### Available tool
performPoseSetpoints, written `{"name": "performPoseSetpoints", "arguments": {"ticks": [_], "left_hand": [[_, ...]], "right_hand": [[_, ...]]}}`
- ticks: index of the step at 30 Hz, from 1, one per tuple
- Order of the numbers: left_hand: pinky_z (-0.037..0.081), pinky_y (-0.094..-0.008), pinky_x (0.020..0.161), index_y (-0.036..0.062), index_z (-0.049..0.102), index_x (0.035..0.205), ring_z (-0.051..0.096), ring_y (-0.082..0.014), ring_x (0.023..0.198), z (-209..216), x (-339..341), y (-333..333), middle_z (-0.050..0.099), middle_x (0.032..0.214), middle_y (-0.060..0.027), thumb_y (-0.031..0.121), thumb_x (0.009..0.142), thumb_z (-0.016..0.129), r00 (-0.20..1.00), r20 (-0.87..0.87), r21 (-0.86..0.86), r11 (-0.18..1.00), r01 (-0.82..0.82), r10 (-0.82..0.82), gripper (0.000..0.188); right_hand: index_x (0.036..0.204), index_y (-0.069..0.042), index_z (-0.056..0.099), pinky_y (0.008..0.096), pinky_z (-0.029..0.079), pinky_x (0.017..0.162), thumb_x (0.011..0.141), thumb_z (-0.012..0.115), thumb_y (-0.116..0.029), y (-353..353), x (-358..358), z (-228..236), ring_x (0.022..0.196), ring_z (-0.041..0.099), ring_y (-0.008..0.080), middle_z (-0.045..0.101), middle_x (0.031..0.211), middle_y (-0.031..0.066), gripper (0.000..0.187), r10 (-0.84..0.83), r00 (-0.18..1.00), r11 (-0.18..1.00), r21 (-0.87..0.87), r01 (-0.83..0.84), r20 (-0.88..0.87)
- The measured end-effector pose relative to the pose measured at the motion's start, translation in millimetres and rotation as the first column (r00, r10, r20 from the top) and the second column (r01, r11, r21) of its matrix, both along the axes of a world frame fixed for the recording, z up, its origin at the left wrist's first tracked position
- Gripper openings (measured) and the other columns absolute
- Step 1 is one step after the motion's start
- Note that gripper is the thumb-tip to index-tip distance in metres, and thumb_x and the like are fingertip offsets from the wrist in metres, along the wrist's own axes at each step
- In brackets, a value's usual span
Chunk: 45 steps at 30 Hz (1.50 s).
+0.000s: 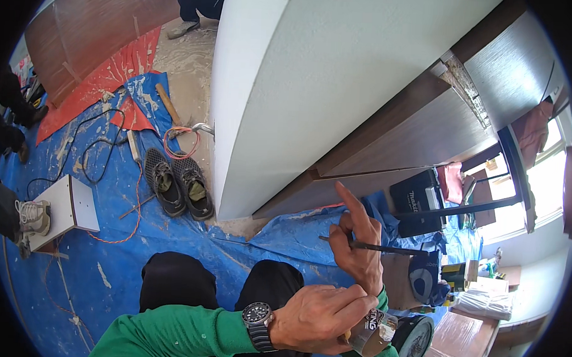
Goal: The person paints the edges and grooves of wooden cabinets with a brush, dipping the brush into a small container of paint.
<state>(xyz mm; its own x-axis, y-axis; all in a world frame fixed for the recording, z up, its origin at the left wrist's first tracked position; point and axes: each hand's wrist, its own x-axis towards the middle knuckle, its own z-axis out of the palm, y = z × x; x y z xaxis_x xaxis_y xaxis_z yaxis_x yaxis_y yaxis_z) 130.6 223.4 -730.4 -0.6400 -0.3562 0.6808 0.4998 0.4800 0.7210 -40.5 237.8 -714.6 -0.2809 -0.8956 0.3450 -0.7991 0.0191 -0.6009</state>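
My left hand [322, 315], below a wrist with a dark watch [258, 315], is closed on a clear plastic cup [373, 337] with printed lettering. What the cup contains is hard to make out. It crosses close in front of my right wrist. My right hand [359, 244] has its index finger stretched toward the lower edge of the panel. Its other fingers are curled round a thin dark stick-like tool [390, 249]; the tool's exact kind does not show.
A pale wall end [302, 84] and brown wood panels [395, 125] rise ahead. Blue sheeting [120, 235] covers the floor, with shoes [177, 186], a hammer [169, 105], cords and a white box [67, 212] under someone's foot. A black toolbox [417, 202] and a bucket [412, 339] stand right.
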Motion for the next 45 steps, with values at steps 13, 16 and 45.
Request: {"name": "performPoseSetpoints", "arguments": {"ticks": [13, 16, 45], "left_hand": [[0.055, -0.0364, 0.062, -0.0047, 0.065, 0.12, 0.07, -0.0233, 0.074, 5, 9, 3, 0.064, 0.101, -0.0107, 0.016, 0.067, 0.088, 1.0, -0.019, 0.004, 1.0, 0.0, 0.0, 0.061], [0.055, -0.0367, 0.062, -0.0043, 0.065, 0.121, 0.07, -0.0234, 0.074, 3, 10, 6, 0.065, 0.101, -0.0104, 0.015, 0.067, 0.088, 0.999, -0.039, 0.007, 1.0, -0.013, 0.013, 0.061], [0.063, -0.0389, 0.074, 0.0, 0.066, 0.125, 0.076, -0.0327, 0.087, -6, -5, -12, 0.074, 0.105, -0.0153, 0.023, 0.066, 0.099, 0.996, 0.065, -0.105, 0.993, -0.059, 0.066, 0.072]], "right_hand": [[0.137, -0.001, 0.066, 0.0461, 0.048, 0.052, 0.075, 0.06, 0.003, -24, -5, 2, 0.047, 0.056, 0.0356, 0.052, 0.053, 0.0138, 0.063, -0.027, 0.945, 1.0, -0.016, 0.023, -0.327], [0.136, -0.003, 0.067, 0.0469, 0.048, 0.052, 0.075, 0.06, 0.003, -27, -3, 1, 0.047, 0.056, 0.0363, 0.052, 0.053, 0.0142, 0.062, -0.011, 0.952, 1.0, -0.01, 0.008, -0.306], [0.126, -0.002, 0.072, 0.0476, 0.049, 0.101, 0.087, 0.055, -0.006, 78, -28, -87, 0.114, 0.058, 0.037, 0.058, 0.123, 0.0193, 0.043, -0.309, 0.939, 0.946, -0.051, 0.32, 0.152]]}}
